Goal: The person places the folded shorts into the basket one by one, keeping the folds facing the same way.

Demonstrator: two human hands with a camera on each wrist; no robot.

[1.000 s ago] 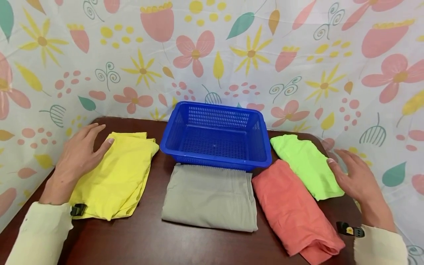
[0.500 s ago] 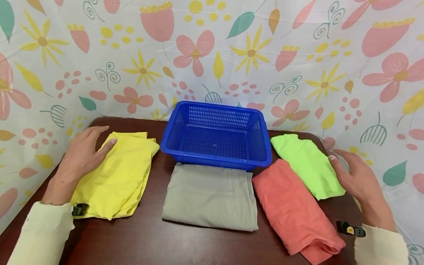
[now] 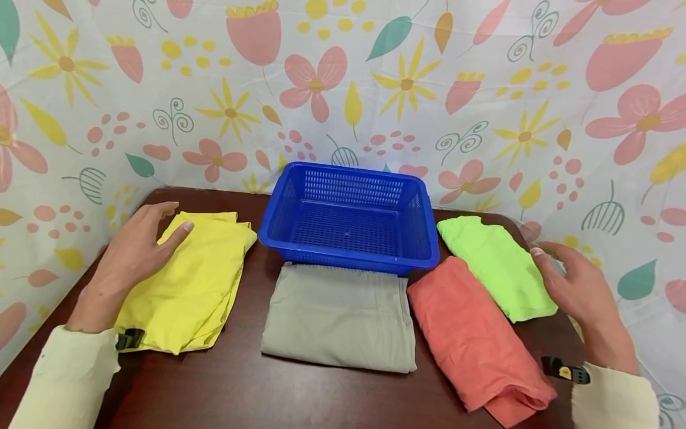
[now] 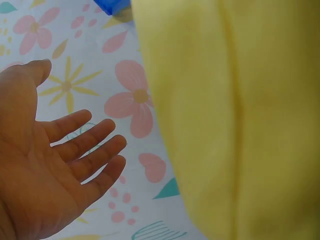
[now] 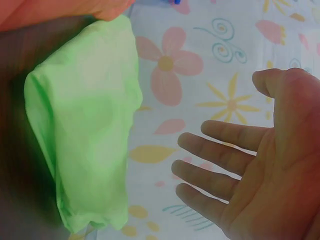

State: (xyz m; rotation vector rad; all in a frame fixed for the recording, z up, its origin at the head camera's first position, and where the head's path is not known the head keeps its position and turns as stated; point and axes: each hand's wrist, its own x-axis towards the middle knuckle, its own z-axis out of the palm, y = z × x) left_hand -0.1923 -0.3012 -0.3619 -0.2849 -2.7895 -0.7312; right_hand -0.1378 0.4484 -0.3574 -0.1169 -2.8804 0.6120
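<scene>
My left hand (image 3: 134, 247) hovers by the left side of a folded yellow cloth (image 3: 198, 280), holding nothing; in the left wrist view its fingers (image 4: 87, 145) are spread and extended. At the right, my right hand (image 3: 579, 289) is beside a folded lime-green cloth (image 3: 498, 268), also holding nothing. Its fingers (image 5: 215, 160) lie extended and apart in the right wrist view. A folded coral-red cloth (image 3: 477, 339) lies left of the green one. In the middle is a folded grey cloth (image 3: 340, 322), directly in front of a blue plastic basket (image 3: 348, 256) with perforated walls.
All these things rest on a dark brown table (image 3: 257, 393) with rounded back corners. Behind it hangs a white curtain (image 3: 343, 77) printed with flowers and leaves, which also closes in the left and right sides.
My left hand has shifted very slightly to the right above the yellow cloth. The right hand has barely moved, and the cloths and basket stay where they were.
</scene>
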